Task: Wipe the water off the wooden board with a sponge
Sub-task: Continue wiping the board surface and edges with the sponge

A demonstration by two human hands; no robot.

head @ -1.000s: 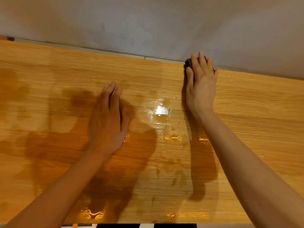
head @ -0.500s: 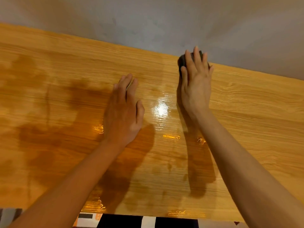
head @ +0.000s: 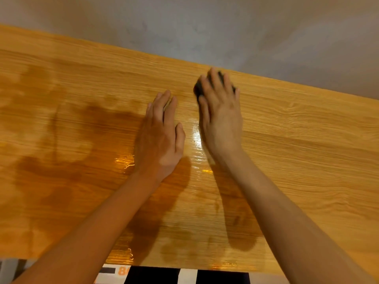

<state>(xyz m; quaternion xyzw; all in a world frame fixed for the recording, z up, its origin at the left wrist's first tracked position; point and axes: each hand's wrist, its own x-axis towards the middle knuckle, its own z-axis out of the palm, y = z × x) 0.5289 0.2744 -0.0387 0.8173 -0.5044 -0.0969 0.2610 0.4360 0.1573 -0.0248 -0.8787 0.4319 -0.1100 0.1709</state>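
A wide wooden board (head: 297,152) fills the view, with glossy wet patches (head: 196,144) between my hands and at its near edge. My right hand (head: 220,115) lies flat with straight fingers on a dark sponge (head: 198,89), pressing it onto the board a little short of the far edge. Only the sponge's dark corners show around my fingers. My left hand (head: 162,136) rests palm down on the board just left of the right hand, fingers straight, holding nothing.
A grey wall (head: 205,27) rises right behind the board's far edge. Below the near edge a black, white and orange patterned surface (head: 164,274) shows. Darker damp stains (head: 61,160) spread over the board's left half.
My right hand has drawn the sponge back from the far edge toward me, blurred with motion. The view has shifted so both hands sit further right and lower; the left hand stays flat.
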